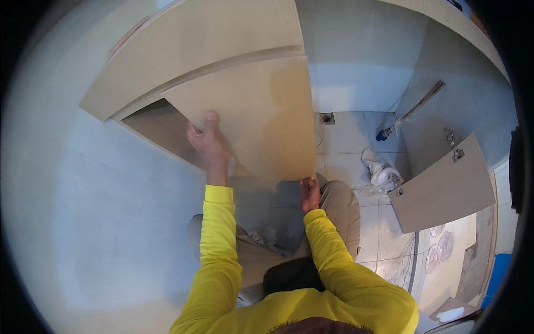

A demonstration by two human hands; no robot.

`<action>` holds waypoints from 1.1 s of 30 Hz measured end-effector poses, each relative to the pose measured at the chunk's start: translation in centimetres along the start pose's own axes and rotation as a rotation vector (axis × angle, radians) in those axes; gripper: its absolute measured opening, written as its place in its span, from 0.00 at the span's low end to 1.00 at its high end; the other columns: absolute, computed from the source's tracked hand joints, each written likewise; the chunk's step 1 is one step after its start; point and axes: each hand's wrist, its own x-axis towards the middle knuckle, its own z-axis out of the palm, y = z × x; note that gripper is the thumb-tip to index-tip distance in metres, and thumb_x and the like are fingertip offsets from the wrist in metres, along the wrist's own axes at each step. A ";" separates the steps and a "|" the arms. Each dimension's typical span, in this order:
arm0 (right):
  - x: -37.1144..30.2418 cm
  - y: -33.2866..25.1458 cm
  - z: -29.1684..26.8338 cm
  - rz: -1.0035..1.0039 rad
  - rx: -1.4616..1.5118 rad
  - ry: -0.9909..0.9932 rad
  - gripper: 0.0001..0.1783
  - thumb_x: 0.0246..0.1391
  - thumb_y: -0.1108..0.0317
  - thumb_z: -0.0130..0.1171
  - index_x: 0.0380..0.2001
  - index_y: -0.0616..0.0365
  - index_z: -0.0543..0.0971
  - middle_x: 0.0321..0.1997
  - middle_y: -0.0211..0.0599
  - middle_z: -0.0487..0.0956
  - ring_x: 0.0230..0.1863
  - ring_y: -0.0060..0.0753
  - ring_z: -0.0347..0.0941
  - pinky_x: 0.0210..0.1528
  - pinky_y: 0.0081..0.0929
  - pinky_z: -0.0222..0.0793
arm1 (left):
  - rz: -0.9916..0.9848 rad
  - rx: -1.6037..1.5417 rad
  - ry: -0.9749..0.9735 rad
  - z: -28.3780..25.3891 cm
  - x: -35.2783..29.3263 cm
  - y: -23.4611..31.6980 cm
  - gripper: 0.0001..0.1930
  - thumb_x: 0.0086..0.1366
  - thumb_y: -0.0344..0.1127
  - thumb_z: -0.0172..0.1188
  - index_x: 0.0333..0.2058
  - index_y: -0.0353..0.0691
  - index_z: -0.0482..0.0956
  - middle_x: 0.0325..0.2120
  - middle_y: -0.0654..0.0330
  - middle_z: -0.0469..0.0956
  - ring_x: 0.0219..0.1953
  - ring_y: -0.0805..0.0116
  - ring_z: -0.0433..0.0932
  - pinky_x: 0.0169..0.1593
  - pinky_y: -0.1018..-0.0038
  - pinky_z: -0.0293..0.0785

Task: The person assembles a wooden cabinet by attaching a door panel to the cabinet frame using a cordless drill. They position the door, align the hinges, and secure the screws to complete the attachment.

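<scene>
Item: one pale wood-faced door panel [261,114], at 12 o'clock from you, set across the cabinet's dark opening [161,125] and below the matching fascia [206,33].

Handling, as judged: stiff, flat, moderately heavy for its breadth; smooth face, likely slippery to a bare thumb; corners liable to chip. Best holds: your left edge and the lower edge near its 5 o'clock corner, one hand each, so that it does not twist.

Left hand [210,143]: at the panel's 8 o'clock edge; your thumb lies up the face, your fingers curl at the edge, gripping it. Forearm runs up from 6 o'clock, nearly straight.

Right hand [310,195]: at the panel's 5 o'clock corner, palm largely towards you, fingertips touching the lower edge; you cannot tell whether they pinch or only prop. Forearm slants in from 5 o'clock, elbow out.

Also present: second panel [445,192] with metal hinge [458,154], 3 o'clock; crumpled plastic wrap [384,173], 3 o'clock, on floor tiles [339,167].
</scene>
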 end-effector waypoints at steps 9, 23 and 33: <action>1.3 0.0 -1.6 0.024 0.038 -0.022 0.21 0.78 0.53 0.62 0.65 0.50 0.78 0.64 0.26 0.83 0.65 0.29 0.77 0.71 0.36 0.70 | -0.087 -0.015 0.044 -0.1 -0.1 -0.1 0.27 0.69 0.46 0.81 0.56 0.33 0.82 0.49 0.61 0.85 0.52 0.69 0.81 0.60 0.68 0.75; 0.4 -0.5 -0.9 -0.006 0.043 -0.051 0.21 0.77 0.55 0.62 0.66 0.51 0.80 0.64 0.28 0.85 0.67 0.30 0.77 0.70 0.35 0.68 | -0.082 0.106 -0.073 0.6 -0.3 1.8 0.31 0.70 0.55 0.78 0.55 0.34 0.82 0.47 0.64 0.85 0.49 0.71 0.81 0.56 0.69 0.76; -1.2 0.9 1.5 0.000 0.060 0.107 0.28 0.79 0.51 0.59 0.73 0.49 0.72 0.73 0.29 0.78 0.76 0.32 0.68 0.80 0.44 0.55 | -0.072 0.073 0.058 -2.3 0.8 -3.0 0.36 0.73 0.59 0.72 0.63 0.32 0.77 0.57 0.56 0.83 0.60 0.60 0.81 0.65 0.59 0.77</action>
